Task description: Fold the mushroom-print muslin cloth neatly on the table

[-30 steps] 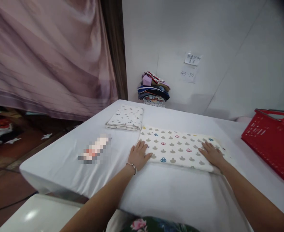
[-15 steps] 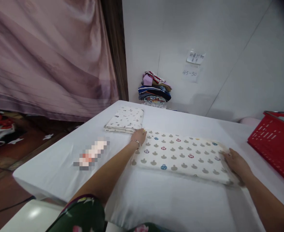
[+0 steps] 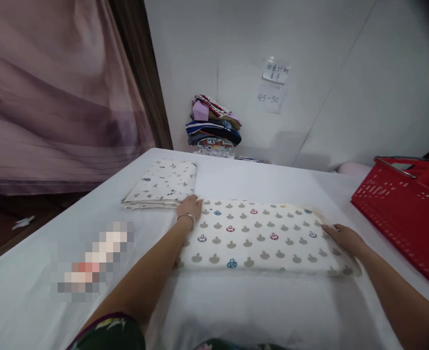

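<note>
A folded white cloth printed with grey, red and blue mushroom shapes lies on the table in front of me. My left hand, with a bracelet at the wrist, is closed on its far left corner. My right hand grips the cloth's right edge, its fingertips on the top layer. Part of the fingers of both hands is hidden. Just beyond my left hand lies another folded white cloth with small dark prints, several layers thick.
A white-covered table spreads under the cloths. A red plastic basket with a metal handle stands on the right. Behind the table is a stack of folded fabrics against the wall. A pink curtain hangs at left. A pixelated patch covers something on the table's left.
The view has turned to the right, so the table, cloths and basket appear further left. Both hands stay at the mushroom-print cloth's left and right ends.
</note>
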Tool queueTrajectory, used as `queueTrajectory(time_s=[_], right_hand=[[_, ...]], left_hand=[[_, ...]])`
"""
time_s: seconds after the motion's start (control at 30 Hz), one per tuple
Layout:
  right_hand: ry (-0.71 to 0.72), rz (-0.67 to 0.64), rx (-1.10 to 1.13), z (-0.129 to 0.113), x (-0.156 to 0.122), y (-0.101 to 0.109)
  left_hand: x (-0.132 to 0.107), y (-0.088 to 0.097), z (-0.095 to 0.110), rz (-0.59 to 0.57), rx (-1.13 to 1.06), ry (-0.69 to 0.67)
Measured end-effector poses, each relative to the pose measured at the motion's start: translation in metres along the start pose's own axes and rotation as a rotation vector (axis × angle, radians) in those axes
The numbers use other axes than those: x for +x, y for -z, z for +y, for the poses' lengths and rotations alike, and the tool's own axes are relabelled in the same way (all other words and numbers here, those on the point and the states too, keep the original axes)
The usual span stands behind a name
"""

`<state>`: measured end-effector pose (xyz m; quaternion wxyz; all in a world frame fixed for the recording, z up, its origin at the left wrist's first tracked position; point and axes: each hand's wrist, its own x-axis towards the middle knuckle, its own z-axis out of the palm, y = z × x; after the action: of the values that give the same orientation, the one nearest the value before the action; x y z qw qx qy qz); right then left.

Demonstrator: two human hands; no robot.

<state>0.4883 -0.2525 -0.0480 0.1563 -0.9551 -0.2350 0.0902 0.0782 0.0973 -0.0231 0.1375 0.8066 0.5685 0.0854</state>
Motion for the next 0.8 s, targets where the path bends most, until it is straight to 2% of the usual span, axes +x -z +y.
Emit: queueTrajectory(time_s=[0.1, 0.17, 0.27, 0.37, 0.43, 0.5, 0.6, 0.7, 0.8], right_hand=[[-0.156, -0.121, 0.134, -0.006, -0.005, 0.015], [-0.225, -0.283, 0.334, -0.013, -0.013, 0.029], [-0.220, -0.570, 0.668, -0.031, -0.030, 0.055], [-0.177, -0.658, 0.839, -0.061, -0.049, 0.079], [-0.147, -0.650, 0.879, -0.090, -0.061, 0.092], [-0.096, -0.664, 0.902, -0.125, -0.075, 0.100], [0.009, -0.715, 0.893, -0.185, -0.097, 0.101], [0.187, -0.713, 0.815, -0.248, -0.120, 0.087], [0.340, -0.716, 0.659, -0.305, -0.145, 0.056]], left_hand=[[-0.003, 0.009, 0.001, -0.034, -0.022, 0.002], [-0.008, 0.016, 0.000, -0.028, -0.041, -0.015], [-0.023, 0.027, -0.002, 0.048, -0.103, -0.110], [-0.046, 0.036, -0.003, 0.050, -0.346, -0.179], [-0.066, 0.040, 0.001, -0.062, -0.615, -0.168], [-0.085, 0.040, 0.010, -0.244, -0.879, -0.120], [-0.106, 0.035, 0.031, -0.502, -1.204, -0.052], [-0.109, 0.027, 0.055, -0.681, -1.497, 0.001], [-0.097, 0.021, 0.067, -0.756, -1.753, 0.106]])
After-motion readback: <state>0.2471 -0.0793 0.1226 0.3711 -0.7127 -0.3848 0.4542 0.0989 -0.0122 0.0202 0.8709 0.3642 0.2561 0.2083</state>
